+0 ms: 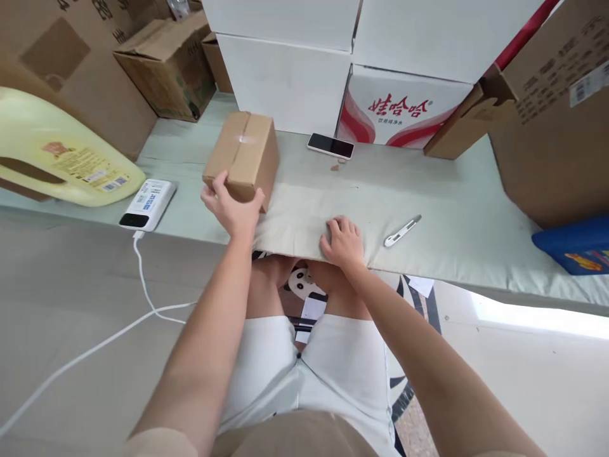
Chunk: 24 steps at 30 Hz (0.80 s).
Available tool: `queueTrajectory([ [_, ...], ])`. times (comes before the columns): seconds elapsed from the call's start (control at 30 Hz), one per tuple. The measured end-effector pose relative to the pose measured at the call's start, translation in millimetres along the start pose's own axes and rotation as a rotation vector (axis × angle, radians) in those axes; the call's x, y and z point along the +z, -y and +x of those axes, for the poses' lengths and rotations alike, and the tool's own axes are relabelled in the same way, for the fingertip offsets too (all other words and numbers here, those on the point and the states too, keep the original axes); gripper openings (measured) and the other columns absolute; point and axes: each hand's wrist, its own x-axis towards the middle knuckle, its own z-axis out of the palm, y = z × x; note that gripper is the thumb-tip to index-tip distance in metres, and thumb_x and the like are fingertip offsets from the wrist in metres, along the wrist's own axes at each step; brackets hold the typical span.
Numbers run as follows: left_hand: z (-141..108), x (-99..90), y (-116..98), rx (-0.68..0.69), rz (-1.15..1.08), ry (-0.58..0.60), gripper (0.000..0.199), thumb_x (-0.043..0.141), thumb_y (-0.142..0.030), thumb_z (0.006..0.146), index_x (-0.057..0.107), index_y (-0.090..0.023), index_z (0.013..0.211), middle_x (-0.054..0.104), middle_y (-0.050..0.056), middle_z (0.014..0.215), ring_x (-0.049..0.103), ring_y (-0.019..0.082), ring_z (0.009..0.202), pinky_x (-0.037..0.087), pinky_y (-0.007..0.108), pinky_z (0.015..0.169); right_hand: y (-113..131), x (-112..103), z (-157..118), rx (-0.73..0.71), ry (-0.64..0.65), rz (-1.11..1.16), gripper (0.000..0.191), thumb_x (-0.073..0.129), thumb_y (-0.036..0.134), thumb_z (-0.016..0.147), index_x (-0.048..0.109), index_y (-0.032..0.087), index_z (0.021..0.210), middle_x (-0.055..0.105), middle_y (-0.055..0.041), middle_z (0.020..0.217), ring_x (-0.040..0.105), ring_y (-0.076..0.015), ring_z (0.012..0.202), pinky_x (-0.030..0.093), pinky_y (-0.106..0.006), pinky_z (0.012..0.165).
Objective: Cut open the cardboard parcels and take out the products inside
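On the tabletop (297,184), the carton (245,151) pointed lengthwise away — left hand (234,209) pinched its near end, right hand (344,241) lay half-spread rightward.

**Cloth-covered table (428,184) carried a spread**

Around the view's centre, a taped cardboard carton (242,149) sat near eleven o'clock, a smartphone (330,146) between twelve and one, a utility knife (402,231) at three, a power bank (148,204) at nine.

You can read 娃哈哈 with a ® mark, and smaller 饮用纯净水 beneath, on the red-and-white carton (404,109). Left of that carton, print on the yellow jug (61,143) and power bank (150,202) is too small for you to read.
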Motion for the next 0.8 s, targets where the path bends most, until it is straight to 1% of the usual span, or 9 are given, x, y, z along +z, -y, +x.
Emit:
queueTrajectory([
  [0.1,-33,-21.4,23,0.121,-0.106,0.207,0.081,0.082,-0.03,0.065,0.044,-0.026,0.137,0.041,0.017,0.149,0.041,0.033,0.146,0.053,0.047,0.109,-6,5,3,0.081,-0.093,0.129,0.042,0.046,0.031,0.094,0.057,0.014,0.131,0.055,-0.0202,0.137,0.051,-0.0328,0.125,0.04,-0.048,0.109],
  [0.2,-29,-34.9,41,0.212,-0.338,0.544,0.085,0.081,-0.046,0.06,0.042,-0.028,0.133,0.044,0.015,0.151,0.043,0.034,0.146,0.056,0.044,0.103,-18,9,5,0.22,-0.261,0.303,0.047,0.038,0.028,0.094,0.049,0.011,0.136,0.051,-0.0225,0.141,0.05,-0.0309,0.13,0.041,-0.047,0.112],
  [0.27,-16,-36.3,38,0.215,-0.467,0.743,0.083,0.079,-0.053,0.057,0.043,-0.03,0.129,0.05,0.012,0.147,0.05,0.034,0.14,0.056,0.045,0.102,-26,10,5,0.272,-0.343,0.403,0.047,0.031,0.028,0.096,0.047,0.013,0.137,0.052,-0.0215,0.139,0.051,-0.0297,0.13,0.042,-0.048,0.112],
  [0.37,1,-29.1,12,0.069,-0.54,0.916,0.056,0.064,-0.06,0.071,0.049,-0.031,0.116,0.058,0.009,0.137,0.059,0.031,0.128,0.058,0.041,0.093,-34,10,2,0.315,-0.405,0.508,0.049,0.021,0.03,0.098,0.05,0.016,0.135,0.057,-0.019,0.129,0.053,-0.0297,0.127,0.043,-0.051,0.111],
  [0.43,9,-20.5,-12,0.01,-0.487,0.957,0.039,0.056,-0.053,0.079,0.051,-0.029,0.109,0.061,0.007,0.126,0.064,0.028,0.117,0.059,0.038,0.087,-35,9,0,0.353,-0.437,0.547,0.053,0.016,0.034,0.099,0.051,0.016,0.135,0.058,-0.0196,0.127,0.053,-0.0303,0.128,0.044,-0.051,0.11],
  [0.53,17,-6.2,-48,0.126,-0.273,0.997,0.039,0.062,-0.037,0.08,0.053,-0.029,0.118,0.061,0.005,0.115,0.064,0.026,0.106,0.057,0.041,0.091,-36,7,-2,0.367,-0.491,0.573,0.059,0.015,0.039,0.099,0.05,0.012,0.139,0.056,-0.0223,0.132,0.05,-0.0307,0.134,0.045,-0.049,0.111],
  [0.67,19,5.8,-87,0.415,0.04,0.85,0.057,0.068,-0.022,0.078,0.056,-0.033,0.132,0.055,0.006,0.127,0.057,0.032,0.125,0.048,0.051,0.11,-38,9,-3,0.358,-0.5,0.595,0.057,0.018,0.041,0.098,0.051,0.014,0.137,0.058,-0.0209,0.127,0.052,-0.0307,0.133,0.045,-0.05,0.11],
  [0.73,10,6.0,-101,0.527,0.156,0.797,0.051,0.064,-0.022,0.083,0.059,-0.034,0.133,0.056,0.006,0.131,0.052,0.033,0.133,0.04,0.053,0.118,-39,11,-3,0.373,-0.505,0.631,0.055,0.021,0.045,0.097,0.053,0.016,0.131,0.06,-0.0195,0.123,0.054,-0.031,0.129,0.045,-0.051,0.109],
  [0.8,-2,2.9,-111,0.578,0.237,0.783,0.044,0.053,-0.025,0.091,0.061,-0.035,0.133,0.06,0.006,0.13,0.053,0.032,0.132,0.034,0.053,0.122,-40,13,-2,0.37,-0.528,0.678,0.054,0.025,0.049,0.096,0.054,0.016,0.126,0.061,-0.0185,0.119,0.055,-0.0313,0.126,0.046,-0.052,0.107],
])
